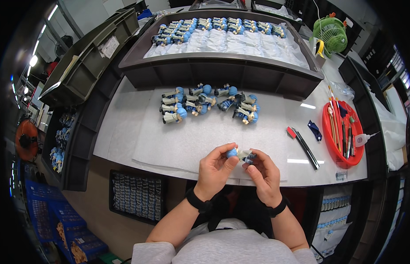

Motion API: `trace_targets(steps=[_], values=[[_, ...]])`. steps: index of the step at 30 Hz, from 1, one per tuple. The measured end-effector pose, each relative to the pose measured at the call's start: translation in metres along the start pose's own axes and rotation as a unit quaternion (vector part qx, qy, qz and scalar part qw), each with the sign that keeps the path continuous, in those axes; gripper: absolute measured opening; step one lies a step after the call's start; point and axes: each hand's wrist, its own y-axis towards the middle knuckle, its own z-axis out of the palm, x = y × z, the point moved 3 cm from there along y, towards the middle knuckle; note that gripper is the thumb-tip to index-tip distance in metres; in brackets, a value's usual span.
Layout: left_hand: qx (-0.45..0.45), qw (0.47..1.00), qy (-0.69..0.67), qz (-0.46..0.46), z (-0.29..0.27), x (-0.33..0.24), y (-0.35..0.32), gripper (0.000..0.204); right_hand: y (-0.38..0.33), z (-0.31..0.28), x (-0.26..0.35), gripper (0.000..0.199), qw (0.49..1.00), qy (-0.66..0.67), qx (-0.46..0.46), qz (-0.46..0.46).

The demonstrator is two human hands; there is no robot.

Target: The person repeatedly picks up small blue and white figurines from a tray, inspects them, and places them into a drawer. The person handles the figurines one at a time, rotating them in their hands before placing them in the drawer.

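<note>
A small figurine (241, 154) with a blue head and a pale body is held over the table's front edge. My left hand (215, 168) pinches its blue head. My right hand (263, 172) grips its body and legs. Both wrists wear black bands. Several matching blue-haired figurines (209, 103) lie in rows on a white sheet (169, 141) further back on the table.
A dark tray (222, 61) behind holds more figurines on white padding. A red oval dish (341, 132) with brushes and tools sits at right, beside a small glue bottle (362, 139) and a red-tipped tool (302, 143). A green fan (330, 28) stands at the far right. Grey crates (90, 53) are stacked at left.
</note>
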Motion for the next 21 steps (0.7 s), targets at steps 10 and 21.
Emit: trace_targets(steps=[10,21], values=[[0.024,0.996,0.072,0.057,-0.0024,0.0024,-0.002,0.035,0.0014,0.0015,-0.0045,0.036,0.997,-0.021,-0.057,-0.037],[-0.004,0.995,0.044,0.086,-0.0002,0.0014,-0.001,0.032,0.0005,0.0014,-0.0061,0.038,0.998,-0.018,-0.043,-0.035]])
